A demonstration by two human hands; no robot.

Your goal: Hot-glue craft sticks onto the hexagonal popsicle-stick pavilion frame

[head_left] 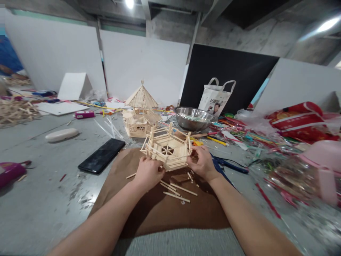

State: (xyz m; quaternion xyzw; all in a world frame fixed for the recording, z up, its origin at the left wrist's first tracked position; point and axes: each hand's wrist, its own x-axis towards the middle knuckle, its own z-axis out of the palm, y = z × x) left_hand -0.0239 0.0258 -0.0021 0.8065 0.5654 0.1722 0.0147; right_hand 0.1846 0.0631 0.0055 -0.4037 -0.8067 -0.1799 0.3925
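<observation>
Between my hands is a hexagonal frame of pale wooden sticks [174, 161], with short posts at its corners and a spoked opening in its floor. My left hand [149, 170] is closed on its near left edge, fingers curled. At the near right corner my right hand [204, 161] pinches the frame. Under it lies a sheet of brown paper [165, 217], with several loose wooden sticks [177, 197] on it in front of the frame. Just behind stands a pavilion model [141, 106] of the same sticks, with a pointed roof. The fingertips are partly hidden.
A black phone [102, 155] and a white oval case [61, 135] lie to the left. Behind are a metal bowl [195, 122] and a white bag [215, 97]. Blue-handled pliers [231, 165] lie right of my right hand, near a pink-lidded clear container [325, 160].
</observation>
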